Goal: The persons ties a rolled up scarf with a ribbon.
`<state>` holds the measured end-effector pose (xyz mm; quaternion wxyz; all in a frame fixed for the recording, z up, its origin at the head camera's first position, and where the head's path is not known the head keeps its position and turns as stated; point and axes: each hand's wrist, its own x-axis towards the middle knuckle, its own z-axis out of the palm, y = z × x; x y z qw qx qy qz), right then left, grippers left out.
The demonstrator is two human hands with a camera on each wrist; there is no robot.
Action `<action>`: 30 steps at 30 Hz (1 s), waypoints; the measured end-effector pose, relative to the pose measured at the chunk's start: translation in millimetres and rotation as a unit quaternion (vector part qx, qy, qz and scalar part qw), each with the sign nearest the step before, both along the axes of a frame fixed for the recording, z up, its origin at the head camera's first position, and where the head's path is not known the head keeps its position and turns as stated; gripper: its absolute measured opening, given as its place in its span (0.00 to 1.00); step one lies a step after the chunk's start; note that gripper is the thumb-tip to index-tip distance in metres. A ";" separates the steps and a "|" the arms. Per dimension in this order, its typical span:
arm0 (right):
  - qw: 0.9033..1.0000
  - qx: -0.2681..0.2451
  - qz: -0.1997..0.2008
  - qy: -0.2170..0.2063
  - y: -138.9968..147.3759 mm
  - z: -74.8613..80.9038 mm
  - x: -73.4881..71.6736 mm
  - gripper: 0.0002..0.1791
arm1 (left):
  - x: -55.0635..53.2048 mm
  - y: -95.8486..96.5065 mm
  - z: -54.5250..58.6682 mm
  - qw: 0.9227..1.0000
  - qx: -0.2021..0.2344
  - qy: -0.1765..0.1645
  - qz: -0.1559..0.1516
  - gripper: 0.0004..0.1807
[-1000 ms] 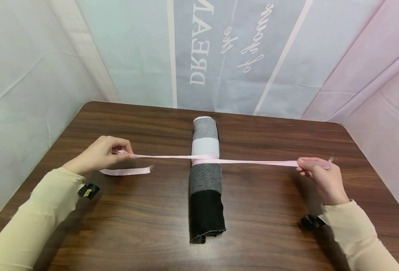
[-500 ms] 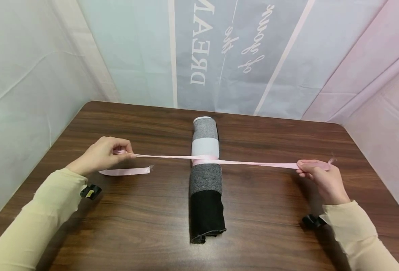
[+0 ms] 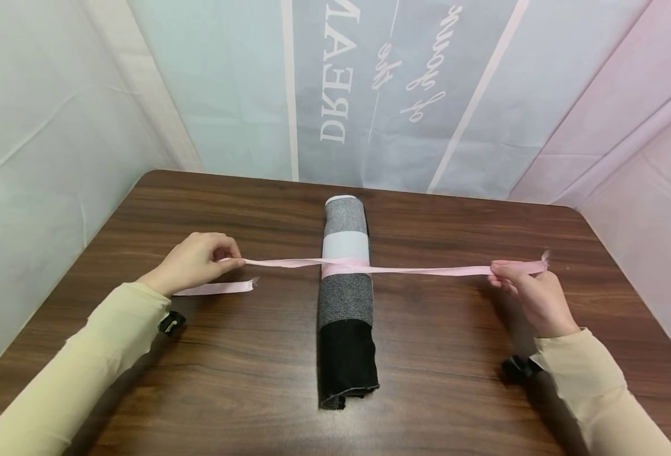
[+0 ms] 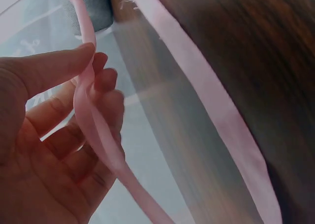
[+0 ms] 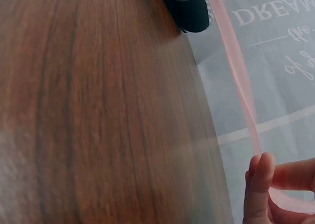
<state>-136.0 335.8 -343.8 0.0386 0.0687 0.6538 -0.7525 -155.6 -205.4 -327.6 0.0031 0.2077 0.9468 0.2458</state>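
Observation:
A rolled cloth [image 3: 348,304] with grey, white and black bands lies lengthwise at the middle of the table. Around its middle runs a pink ribbon [image 3: 426,271], its two ends stretched out to either side. To the left, my left hand [image 3: 201,258] pinches one end between thumb and fingers; in the left wrist view the ribbon [image 4: 93,130] trails down past the palm. On the right side, my right hand [image 3: 532,294] pinches the other end, whose frayed tip sticks out beyond the fingers. The right wrist view shows thumb and fingertips [image 5: 261,167] meeting on the ribbon.
A flat strip of pink ribbon [image 3: 221,288] with a frayed end lies on the wooden table [image 3: 244,380] just below my left hand. Behind the table hangs a printed cloth backdrop [image 3: 398,95]. Pale fabric walls [image 3: 45,126] stand on both sides.
Both hands have come slightly inward toward the rolled cloth, the left one more. The ribbon between them has gone from taut to a little slack.

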 end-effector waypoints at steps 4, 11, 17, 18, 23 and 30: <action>0.999 -0.021 -0.006 -0.025 4.4 -0.4 -2.3 0.12 | -1.2 3.8 -1.0 1.000 -0.013 -0.012 0.006 0.03; 0.998 -0.033 -0.020 -0.039 18.4 0.2 -2.9 0.12 | -1.5 5.4 0.6 1.000 -0.023 -0.012 0.012 0.04; 0.998 -0.047 -0.029 -0.033 28.5 4.0 -0.4 0.13 | -0.8 5.9 1.8 1.000 -0.023 -0.001 0.011 0.07; 0.998 -0.048 -0.029 -0.034 30.2 5.5 0.0 0.13 | -0.7 6.5 2.2 1.000 -0.021 0.000 0.009 0.08; 0.997 -0.050 -0.047 -0.037 35.1 13.3 3.0 0.13 | 0.0 10.3 3.7 1.000 -0.009 0.004 -0.003 0.08; 0.997 -0.044 -0.062 -0.024 35.1 20.5 6.5 0.13 | -0.1 16.7 2.4 1.000 -0.002 0.019 -0.020 0.07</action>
